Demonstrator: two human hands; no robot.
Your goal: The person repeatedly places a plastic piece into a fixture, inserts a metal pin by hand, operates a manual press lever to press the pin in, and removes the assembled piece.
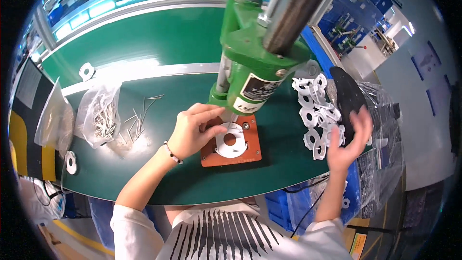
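My left hand (195,130) reaches over an orange-brown fixture block (250,151) on the green table. Its thumb and forefinger pinch a thin metal pin (232,119) upright over a white plastic part with a round center hole (231,149), which lies in the fixture. Directly above stands the green press (260,62), its head close to my fingertips. My right hand (349,139), slightly blurred, is raised at the right with fingers apart and nothing visible in it. It is beside a long black piece (347,97) and a pile of white plastic parts (315,110).
A clear bag of metal pins (103,118) lies at the left, with loose pins (138,123) beside it. Single white parts sit at the back left (87,71) and left edge (71,162). Clear plastic wrap (382,139) hangs over the right side; blue bins (284,212) stand below.
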